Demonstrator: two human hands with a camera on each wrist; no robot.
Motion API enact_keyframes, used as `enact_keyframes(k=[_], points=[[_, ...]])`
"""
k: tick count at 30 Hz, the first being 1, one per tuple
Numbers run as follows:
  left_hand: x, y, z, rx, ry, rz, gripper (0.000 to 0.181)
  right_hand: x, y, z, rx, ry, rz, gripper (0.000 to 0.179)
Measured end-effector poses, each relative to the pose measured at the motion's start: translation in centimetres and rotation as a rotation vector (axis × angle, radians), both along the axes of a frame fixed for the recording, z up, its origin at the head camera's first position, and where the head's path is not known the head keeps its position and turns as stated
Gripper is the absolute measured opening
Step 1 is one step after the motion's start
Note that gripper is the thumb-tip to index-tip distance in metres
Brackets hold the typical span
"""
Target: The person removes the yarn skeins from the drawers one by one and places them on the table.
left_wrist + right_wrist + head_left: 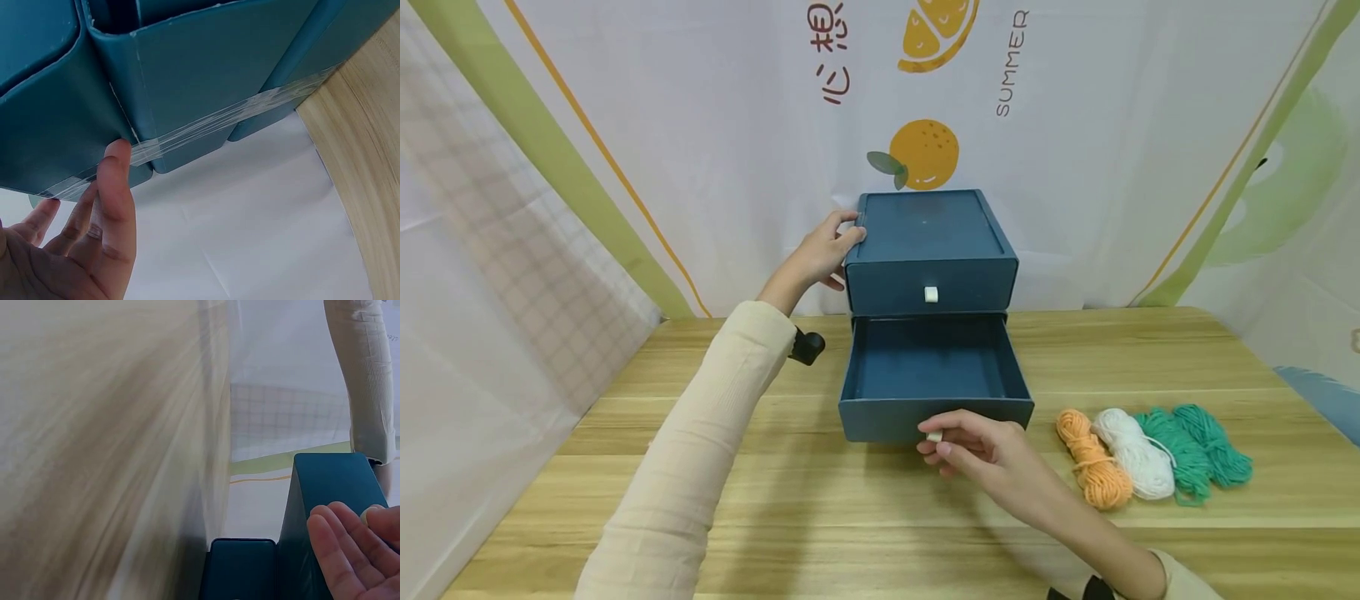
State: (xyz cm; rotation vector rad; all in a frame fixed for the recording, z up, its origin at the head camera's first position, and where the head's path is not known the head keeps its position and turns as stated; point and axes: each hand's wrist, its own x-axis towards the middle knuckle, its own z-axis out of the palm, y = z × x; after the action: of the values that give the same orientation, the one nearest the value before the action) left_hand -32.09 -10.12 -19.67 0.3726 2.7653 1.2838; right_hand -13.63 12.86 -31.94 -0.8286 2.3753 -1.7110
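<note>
A dark blue two-drawer box stands on the table with its lower drawer pulled out; nothing lies inside. The upper drawer, with a white knob, is closed. My right hand pinches the lower drawer's white knob between thumb and fingers. At the box's left side, my left hand rests against the upper edge. In the left wrist view, its extended fingers touch the side wall, beside a strip of clear tape.
Right of the drawer lie yarn skeins: an orange one, a white one and green ones. Behind the box hangs a white printed curtain. The wooden table runs under everything.
</note>
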Motion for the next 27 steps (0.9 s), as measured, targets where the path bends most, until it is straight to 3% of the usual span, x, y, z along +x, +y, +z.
enact_keyframes(k=[19, 27], points=[[-0.1, 0.0, -0.1, 0.008, 0.002, -0.005, 0.055, -2.0, -0.5, 0.6, -0.013, -0.065, 0.002, 0.03], [0.0, 0.0, 0.0, 0.007, 0.003, -0.002, 0.054, -3.2, -0.8, 0.5, -0.003, -0.101, -0.039, 0.027]])
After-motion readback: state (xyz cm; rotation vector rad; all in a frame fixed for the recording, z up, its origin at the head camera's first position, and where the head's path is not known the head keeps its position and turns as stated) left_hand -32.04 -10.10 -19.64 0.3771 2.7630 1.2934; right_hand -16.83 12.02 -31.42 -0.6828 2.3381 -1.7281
